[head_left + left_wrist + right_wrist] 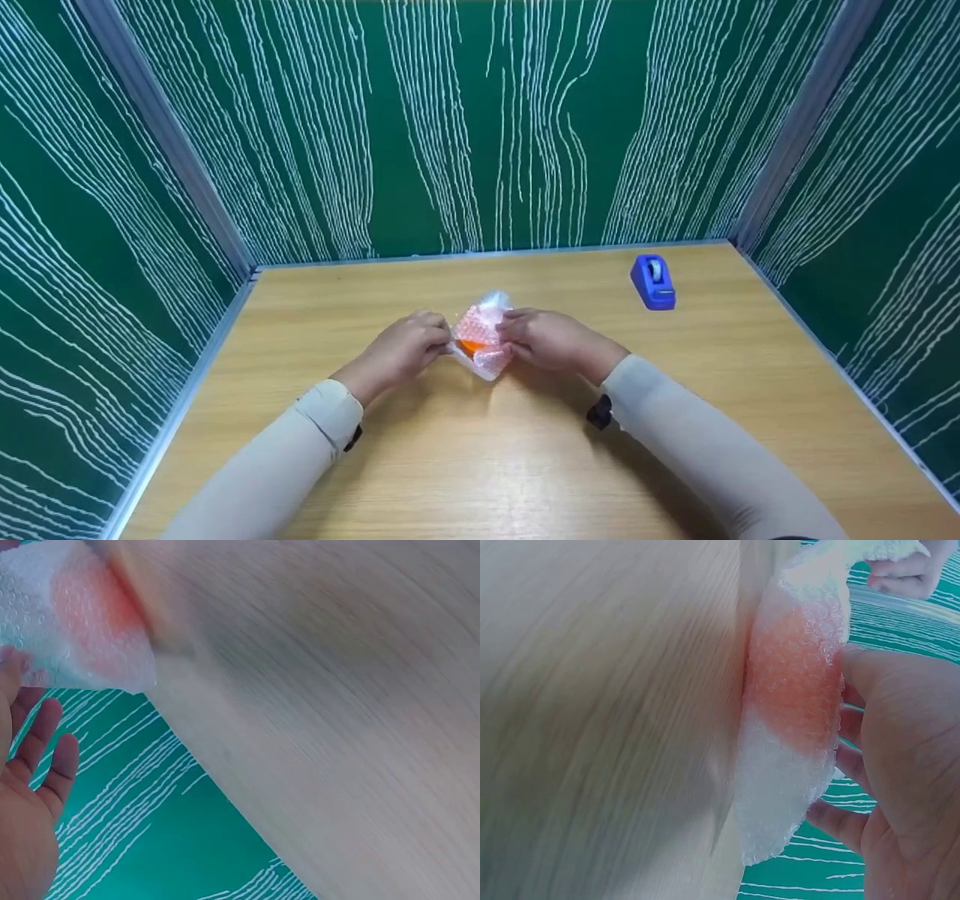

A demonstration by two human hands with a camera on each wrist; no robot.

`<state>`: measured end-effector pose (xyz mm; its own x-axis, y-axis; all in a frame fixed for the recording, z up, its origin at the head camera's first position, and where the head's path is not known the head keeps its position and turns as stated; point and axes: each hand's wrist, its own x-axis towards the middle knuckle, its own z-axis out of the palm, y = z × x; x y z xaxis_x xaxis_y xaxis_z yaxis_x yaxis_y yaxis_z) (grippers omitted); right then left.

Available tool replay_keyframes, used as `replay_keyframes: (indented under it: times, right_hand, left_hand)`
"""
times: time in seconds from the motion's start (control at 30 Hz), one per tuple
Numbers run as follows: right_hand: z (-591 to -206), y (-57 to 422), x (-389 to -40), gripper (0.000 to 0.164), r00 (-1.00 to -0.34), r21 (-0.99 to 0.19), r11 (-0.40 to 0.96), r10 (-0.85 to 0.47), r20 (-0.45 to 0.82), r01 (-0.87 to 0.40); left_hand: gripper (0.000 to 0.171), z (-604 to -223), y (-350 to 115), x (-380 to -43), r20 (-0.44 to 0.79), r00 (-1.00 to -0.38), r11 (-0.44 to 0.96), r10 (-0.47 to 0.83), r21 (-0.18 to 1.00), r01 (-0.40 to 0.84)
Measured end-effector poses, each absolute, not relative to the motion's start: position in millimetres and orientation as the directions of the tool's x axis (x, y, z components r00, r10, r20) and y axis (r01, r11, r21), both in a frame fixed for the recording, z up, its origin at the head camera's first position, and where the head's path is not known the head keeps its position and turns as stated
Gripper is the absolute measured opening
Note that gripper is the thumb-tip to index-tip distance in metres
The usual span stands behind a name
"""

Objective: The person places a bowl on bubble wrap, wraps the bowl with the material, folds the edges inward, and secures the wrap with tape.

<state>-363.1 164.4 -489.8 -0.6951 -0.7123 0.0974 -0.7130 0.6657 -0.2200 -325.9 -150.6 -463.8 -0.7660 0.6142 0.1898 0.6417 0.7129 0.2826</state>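
Near the middle of the table lies a sheet of bubble wrap, folded partly round an orange object. Its kind is hidden by the wrap; only an orange strip shows bare, and the rest looks pinkish through the bubbles. From the left side, my left hand pinches a corner of the wrap, pulled out toward it. My right hand holds the wrap's right side, with thumb and fingertips against it. In the right wrist view, the wrapped bundle rests along the table beside that hand.
A blue tape dispenser with a roll of tape stands at the back right of the wooden table. Green walls with white wavy lines enclose the table at the back and both sides.
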Motion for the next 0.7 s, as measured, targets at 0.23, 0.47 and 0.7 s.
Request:
replay_keyframes:
  times: [0.23,0.47,0.7]
  right_hand:
    - [-489,162,-363,0.038,-0.639,-0.187,0.613,-0.756,0.145,-0.768]
    - [-490,160,-365,0.037,-0.656,-0.2,0.628,-0.744,0.13,-0.752]
    - [-489,159,-365,0.036,-0.679,-0.21,0.651,-0.727,0.104,-0.729]
  left_hand:
    - [0.018,-461,-139,-331,0.197,-0.769,0.705,0.609,0.311,0.638]
    - [0.017,-460,-128,-339,0.208,-0.776,0.688,0.595,0.366,0.626]
    - [0.019,-464,-112,-351,0.199,-0.814,0.675,0.546,0.472,0.568]
